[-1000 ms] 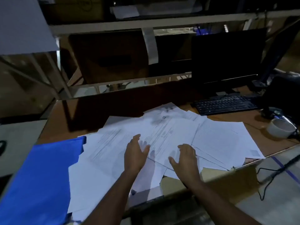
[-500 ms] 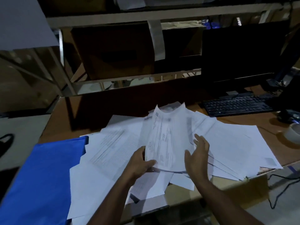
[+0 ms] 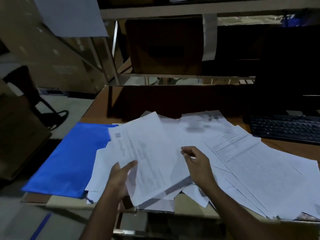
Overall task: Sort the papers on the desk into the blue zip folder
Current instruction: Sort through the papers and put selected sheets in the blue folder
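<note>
left hand (image 3: 121,179) pinches printed sheet (image 3: 149,163) at near-left edge, lifted clear to carry | right hand (image 3: 197,163) fingers curled, apparently pinching that sheet's right edge; blurred | loose papers (image 3: 251,163) fanned on desk (image 3: 294,146) | blue zip folder (image 3: 69,158) flat at left, papers overlapping it

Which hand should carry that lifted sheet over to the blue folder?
Left. The left hand already grips the lifted sheet and is nearer the blue zip folder; the right hand sits farther away.
</note>
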Action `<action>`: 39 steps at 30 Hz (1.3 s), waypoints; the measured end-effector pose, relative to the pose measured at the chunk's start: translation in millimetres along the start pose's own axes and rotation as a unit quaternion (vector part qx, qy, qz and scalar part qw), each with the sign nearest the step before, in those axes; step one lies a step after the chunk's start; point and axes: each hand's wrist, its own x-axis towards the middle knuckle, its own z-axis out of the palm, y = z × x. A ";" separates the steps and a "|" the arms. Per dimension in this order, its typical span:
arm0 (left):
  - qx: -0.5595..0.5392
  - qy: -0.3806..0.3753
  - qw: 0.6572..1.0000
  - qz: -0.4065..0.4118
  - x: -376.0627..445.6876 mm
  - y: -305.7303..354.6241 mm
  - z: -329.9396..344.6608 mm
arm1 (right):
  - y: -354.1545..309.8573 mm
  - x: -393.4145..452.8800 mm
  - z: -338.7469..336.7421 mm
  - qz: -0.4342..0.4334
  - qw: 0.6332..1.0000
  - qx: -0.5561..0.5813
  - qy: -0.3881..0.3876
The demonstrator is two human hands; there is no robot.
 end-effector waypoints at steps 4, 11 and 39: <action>0.028 0.113 0.993 0.031 -24.2 -9.6 -41.6 | 14.9 10.2 6.5 -0.018 0.983 -0.179 -0.020; 0.091 0.181 0.978 0.051 -62.7 -14.2 -52.0 | 20.5 6.8 29.2 -0.025 0.936 -0.339 -0.091; 0.167 0.077 0.983 0.016 -8.8 36.9 -63.4 | -1.0 29.7 -2.4 0.202 0.897 0.133 0.370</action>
